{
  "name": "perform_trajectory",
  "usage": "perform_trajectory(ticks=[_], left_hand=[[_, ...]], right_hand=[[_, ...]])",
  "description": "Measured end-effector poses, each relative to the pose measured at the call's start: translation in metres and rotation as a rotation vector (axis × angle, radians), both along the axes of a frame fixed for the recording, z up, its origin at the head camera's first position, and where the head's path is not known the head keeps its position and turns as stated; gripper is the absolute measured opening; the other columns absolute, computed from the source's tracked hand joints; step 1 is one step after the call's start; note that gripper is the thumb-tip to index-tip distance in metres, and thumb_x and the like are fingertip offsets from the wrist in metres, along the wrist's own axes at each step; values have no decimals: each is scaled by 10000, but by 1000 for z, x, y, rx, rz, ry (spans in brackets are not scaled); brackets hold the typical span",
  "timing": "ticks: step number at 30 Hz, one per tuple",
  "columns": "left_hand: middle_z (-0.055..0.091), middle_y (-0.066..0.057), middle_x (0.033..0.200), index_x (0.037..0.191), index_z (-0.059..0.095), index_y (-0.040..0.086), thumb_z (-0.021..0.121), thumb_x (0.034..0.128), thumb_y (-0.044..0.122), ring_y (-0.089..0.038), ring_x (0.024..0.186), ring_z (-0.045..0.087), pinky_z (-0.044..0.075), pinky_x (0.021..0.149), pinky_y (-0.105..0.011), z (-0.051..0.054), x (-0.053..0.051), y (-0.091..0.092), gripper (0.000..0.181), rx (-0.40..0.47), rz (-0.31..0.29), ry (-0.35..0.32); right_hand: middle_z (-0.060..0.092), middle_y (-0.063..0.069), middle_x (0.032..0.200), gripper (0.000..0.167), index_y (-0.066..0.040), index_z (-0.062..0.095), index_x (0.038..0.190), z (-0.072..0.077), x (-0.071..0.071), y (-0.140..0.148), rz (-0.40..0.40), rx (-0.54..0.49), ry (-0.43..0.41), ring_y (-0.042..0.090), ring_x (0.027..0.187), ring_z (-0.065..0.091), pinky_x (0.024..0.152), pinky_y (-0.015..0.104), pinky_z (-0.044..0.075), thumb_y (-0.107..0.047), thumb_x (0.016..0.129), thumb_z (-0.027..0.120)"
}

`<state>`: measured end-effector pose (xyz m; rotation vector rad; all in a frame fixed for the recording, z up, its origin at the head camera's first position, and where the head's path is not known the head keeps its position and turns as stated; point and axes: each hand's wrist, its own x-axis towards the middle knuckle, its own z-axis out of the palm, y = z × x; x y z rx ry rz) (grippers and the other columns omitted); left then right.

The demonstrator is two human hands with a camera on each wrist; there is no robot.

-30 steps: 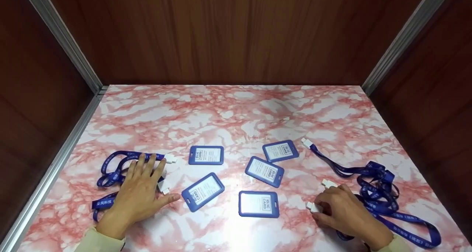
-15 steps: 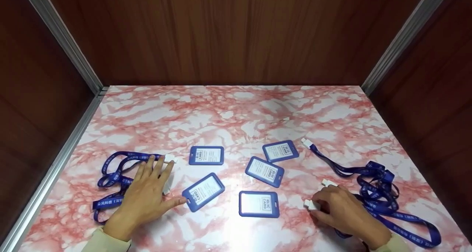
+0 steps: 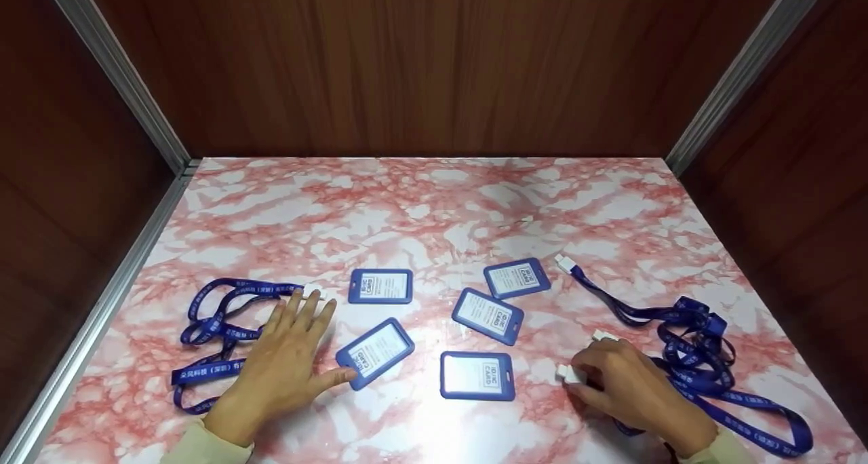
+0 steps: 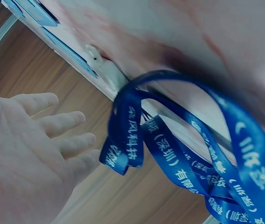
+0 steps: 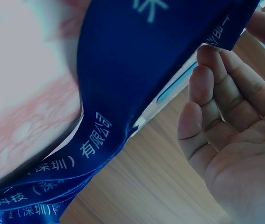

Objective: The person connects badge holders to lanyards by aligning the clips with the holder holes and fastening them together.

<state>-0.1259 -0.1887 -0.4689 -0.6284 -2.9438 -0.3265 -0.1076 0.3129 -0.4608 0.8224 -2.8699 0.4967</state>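
Note:
My left hand (image 3: 278, 362) is spread flat, palm down, over the blue lanyards (image 3: 207, 372) on the left. Its fingertips lie by a white clip (image 3: 315, 290), and its thumb tip overlaps the corner of a tilted blue card holder (image 3: 375, 353). In the left wrist view the fingers are straight and hold nothing. My right hand (image 3: 630, 382) pinches a blue lanyard (image 5: 109, 65) close to its white clip (image 3: 567, 374). That clip points toward the card holders. Part of the strap is hidden under the hand.
Several card holders lie mid-table, among them ones at the back (image 3: 381, 286) and front (image 3: 477, 376). A lanyard pile (image 3: 692, 379) spreads at the right, with another white clip (image 3: 564, 263) stretched out beyond it. Brown panels (image 3: 434, 64) close off the back and sides.
My left hand has slid right and slightly toward me, uncovering more of the left lanyards, its thumb reaching the tilted card holder. The right hand's clip has shifted slightly left.

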Motion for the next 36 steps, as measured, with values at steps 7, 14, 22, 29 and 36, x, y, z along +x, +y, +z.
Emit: perform_trajectory(ticks=[7,14,22,29,36], left_hand=[[286,-255,1628,1580,353,26,656,829,739,-459,1525,173,145,1220,-605,1,1,8,1079,-6,-28,22],[315,-243,1619,1568,372,14,647,827,751,-447,1523,197,148,1231,-576,0,1,15,1081,-35,-58,45],[305,-215,1630,1581,367,53,653,822,756,-421,1533,182,147,1239,-550,2,1,27,1073,20,-71,17],[257,-201,1650,1590,354,67,628,838,761,-414,1539,159,119,1247,-533,3,2,37,1059,7,-101,-6],[311,-222,1626,1589,357,72,611,848,766,-417,1531,196,130,1247,-524,1,3,48,1047,6,-135,-2]], right_hand=[[536,-137,759,176,-213,735,882,1,0,-3,-14,17,-29,30,701,450,609,236,402,-251,796,884],[574,-140,782,186,-207,739,875,-1,-1,-5,-11,11,14,37,719,477,615,252,446,-259,783,891],[566,-136,757,192,-203,718,832,-3,-2,-7,34,-24,88,27,710,470,613,248,454,-230,769,898],[540,-136,746,215,-218,689,808,-2,-3,-9,44,-30,94,26,706,441,603,240,432,-245,774,900],[554,-143,748,212,-200,714,825,-2,-3,-12,51,-57,114,36,709,475,614,253,454,-230,753,911]])
